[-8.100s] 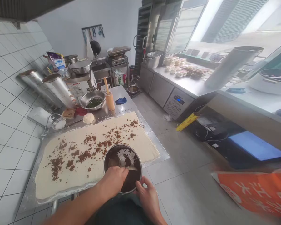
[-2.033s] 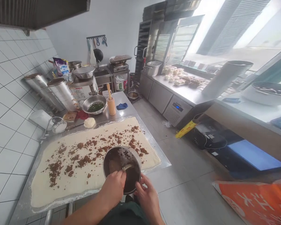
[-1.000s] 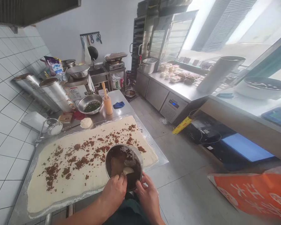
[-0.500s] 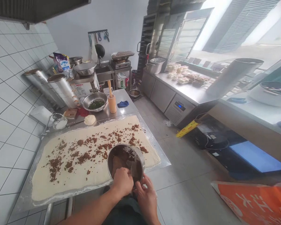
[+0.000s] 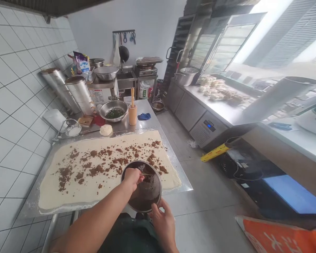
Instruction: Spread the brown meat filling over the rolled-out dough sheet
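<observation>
My right hand [image 5: 162,219] grips the near right rim of a round metal bowl [image 5: 160,186], tilted at the near edge of the table. Inside the bowl is a dark brown residue. My left hand [image 5: 133,179] is closed over the bowl's left side around a thin utensil [image 5: 147,174], perhaps a spoon; its far end is hard to make out. Behind the bowl a large sheet of rolled dough [image 5: 86,193] covers the tabletop. Brown crumbly filling [image 5: 97,170] lies scattered in clumps over it, thicker along the middle.
Beyond the dough stand a dough lump [image 5: 106,130], a steel bowl of chopped greens [image 5: 114,111], a wooden roller [image 5: 132,114] and a blue cloth [image 5: 144,116]. A tiled wall [image 5: 10,116] rises at left. Right of the table are floor and a steel counter [image 5: 191,105].
My left hand has moved up and left from the bowl's near side, with the utensil now pointing right. My right hand stays on the rim. The view has shifted slightly.
</observation>
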A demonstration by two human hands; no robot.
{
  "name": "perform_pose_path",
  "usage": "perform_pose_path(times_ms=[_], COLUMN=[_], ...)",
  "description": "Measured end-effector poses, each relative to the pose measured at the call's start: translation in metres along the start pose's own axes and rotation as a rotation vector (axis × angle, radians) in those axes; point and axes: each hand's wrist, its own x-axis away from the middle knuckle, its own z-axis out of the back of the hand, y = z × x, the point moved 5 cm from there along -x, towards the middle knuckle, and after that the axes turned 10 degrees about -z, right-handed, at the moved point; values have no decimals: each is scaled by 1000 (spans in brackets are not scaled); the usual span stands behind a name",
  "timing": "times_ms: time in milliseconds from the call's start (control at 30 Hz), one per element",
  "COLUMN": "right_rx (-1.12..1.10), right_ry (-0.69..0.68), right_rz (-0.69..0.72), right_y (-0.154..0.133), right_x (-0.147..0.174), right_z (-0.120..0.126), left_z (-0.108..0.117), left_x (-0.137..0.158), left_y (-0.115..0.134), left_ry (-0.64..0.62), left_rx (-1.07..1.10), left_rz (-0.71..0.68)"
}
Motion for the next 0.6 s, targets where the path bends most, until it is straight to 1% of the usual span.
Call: perform_pose_path(times_ms=[100, 233, 400, 600], right_rx=[0, -15, -61, -27], right_ry=[-5, -1, -27, 4], right_rz=[-43, -36, 48, 136], right_y=[0, 0, -5, -20], right_x=[1, 0, -3, -3], right_z=[1, 2, 3, -1], left_z=[10, 23, 37, 59], left_x=[0, 10, 28, 51], left_y=[3, 3, 6, 12], left_ry=[12, 0, -43, -105], left_rx=[87, 150, 176, 224], left_rz=[-3, -42, -138, -261])
